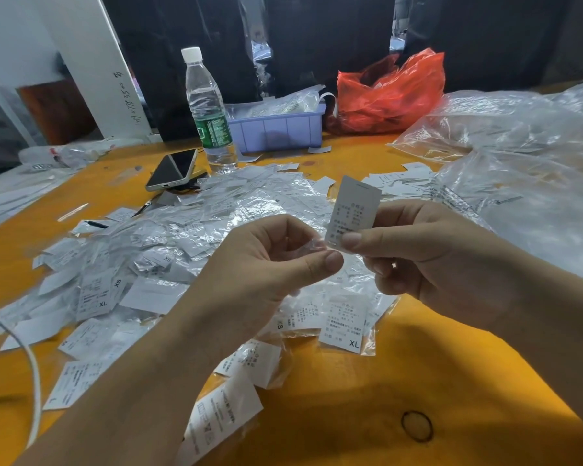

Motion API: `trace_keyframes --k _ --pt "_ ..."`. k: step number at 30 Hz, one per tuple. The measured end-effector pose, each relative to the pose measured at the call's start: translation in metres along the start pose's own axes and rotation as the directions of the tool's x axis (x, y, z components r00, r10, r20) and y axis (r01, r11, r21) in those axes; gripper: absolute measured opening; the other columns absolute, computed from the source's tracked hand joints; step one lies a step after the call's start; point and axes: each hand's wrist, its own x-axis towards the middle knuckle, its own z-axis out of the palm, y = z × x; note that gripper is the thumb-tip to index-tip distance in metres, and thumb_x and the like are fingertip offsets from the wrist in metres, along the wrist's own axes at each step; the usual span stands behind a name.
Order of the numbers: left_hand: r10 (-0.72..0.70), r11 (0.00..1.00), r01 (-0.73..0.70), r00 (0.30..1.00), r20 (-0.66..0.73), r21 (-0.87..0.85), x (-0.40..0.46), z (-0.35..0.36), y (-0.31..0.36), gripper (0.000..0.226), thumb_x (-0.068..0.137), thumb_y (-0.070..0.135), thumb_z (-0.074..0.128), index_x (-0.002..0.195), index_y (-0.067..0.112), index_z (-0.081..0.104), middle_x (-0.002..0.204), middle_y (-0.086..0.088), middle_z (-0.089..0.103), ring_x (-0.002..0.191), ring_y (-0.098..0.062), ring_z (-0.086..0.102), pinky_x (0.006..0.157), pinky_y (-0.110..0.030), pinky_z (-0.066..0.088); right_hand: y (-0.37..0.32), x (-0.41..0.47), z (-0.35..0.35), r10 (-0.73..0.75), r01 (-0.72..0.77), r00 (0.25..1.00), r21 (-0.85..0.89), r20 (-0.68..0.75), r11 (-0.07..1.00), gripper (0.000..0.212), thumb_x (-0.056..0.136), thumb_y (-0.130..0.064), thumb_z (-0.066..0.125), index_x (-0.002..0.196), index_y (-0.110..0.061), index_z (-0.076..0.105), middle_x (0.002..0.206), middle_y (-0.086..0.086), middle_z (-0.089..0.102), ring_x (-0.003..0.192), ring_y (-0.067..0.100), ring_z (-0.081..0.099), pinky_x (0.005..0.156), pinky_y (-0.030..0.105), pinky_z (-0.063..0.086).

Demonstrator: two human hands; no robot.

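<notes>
Above the orange table (344, 391), my right hand (428, 257) pinches the lower end of a white printed tag (355, 210) between thumb and fingers; the tag stands upright. My left hand (266, 260) pinches a small clear plastic sleeve (308, 247) right beside the tag's bottom edge. Under both hands lies a wide heap of white tags in clear sleeves (169, 250), some marked XL and XS.
A water bottle (207, 105), a phone (173, 169), a lilac plastic bin (278, 127) and a red plastic bag (389, 92) stand at the back. Large clear bags (525, 156) fill the right. A white cable (31, 364) runs along the left. A black ring (417, 426) lies near me.
</notes>
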Motion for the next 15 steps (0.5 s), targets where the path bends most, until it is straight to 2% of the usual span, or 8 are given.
trace_keyframes --k 4,8,15 --pt "0.007 1.000 -0.007 1.000 -0.010 0.003 -0.0001 -0.0008 0.0000 0.019 0.054 0.042 0.076 0.066 0.028 0.069 0.083 -0.002 0.074 0.062 -0.002 0.062 0.054 -0.017 0.050 -0.0034 -0.0006 -0.0049 0.011 -0.010 0.999 -0.009 0.052 1.000 0.020 0.065 -0.007 0.079 0.084 -0.016 0.078 0.072 0.002 0.059 0.056 0.009 0.043 0.046 0.019 0.037" --pt "0.006 1.000 -0.006 1.000 -0.013 0.000 -0.0004 -0.0019 -0.0001 0.022 0.053 0.041 0.077 0.067 0.026 0.069 0.080 0.002 0.074 0.064 -0.003 0.064 0.054 -0.016 0.049 -0.0044 0.0002 -0.0093 0.017 -0.016 0.997 -0.004 0.071 1.000 0.024 0.069 -0.016 0.070 0.092 -0.013 0.078 0.076 0.002 0.060 0.057 0.009 0.044 0.047 0.019 0.038" --pt "0.005 0.999 -0.005 1.000 -0.005 -0.049 -0.0006 -0.0011 0.0009 0.020 0.054 0.033 0.078 0.065 0.021 0.065 0.087 -0.001 0.076 0.070 -0.003 0.068 0.054 -0.013 0.048 -0.0034 0.0005 -0.0085 -0.004 0.013 0.990 -0.061 0.139 0.998 0.016 0.072 -0.017 0.069 0.085 -0.018 0.079 0.068 -0.005 0.062 0.056 0.008 0.045 0.048 0.019 0.039"
